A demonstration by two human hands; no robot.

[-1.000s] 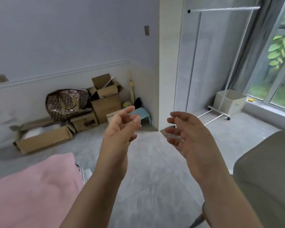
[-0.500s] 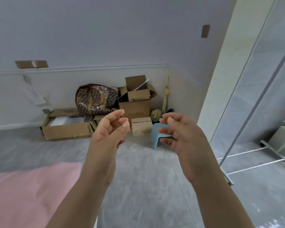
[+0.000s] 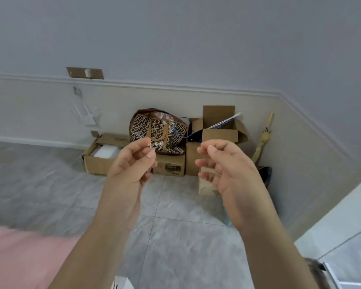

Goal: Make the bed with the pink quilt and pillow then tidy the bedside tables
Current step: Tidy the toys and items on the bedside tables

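**Both hands empty, quilt down at my lower left**

My left hand (image 3: pixel 133 163) is raised in front of me with the fingers curled loosely toward the thumb, closed on nothing that I can make out. My right hand (image 3: pixel 223 165) is up beside it, a clear gap between the two, fingers half bent and apart, also holding nothing.

The pink quilt (image 3: pixel 23 259) lies low at my left, only a corner of it in view, below and well apart from my left hand. It looks soft and thick, so I judge it light for its bulk, floppy, and ready to sag or fold on itself if I lift it by one point. I would take it by an edge or by two corners, one in each hand, pinching a good fold of cloth, not the flat face. The pillow and the bedside tables are not in sight.

Beyond my hands, against the far wall, stand cardboard boxes (image 3: pixel 215 134), one open at the top, with a patterned brown bag (image 3: pixel 156 130) resting on them. A flatter box (image 3: pixel 100 155) lies open to their left. To the right a folded umbrella (image 3: pixel 262 140) leans in the corner. The grey tiled floor (image 3: pixel 185 247) between me and them is bare, so nothing blocks a turn toward the bed. Something white (image 3: pixel 121 283) pokes in at the bottom edge; I cannot tell what it is.
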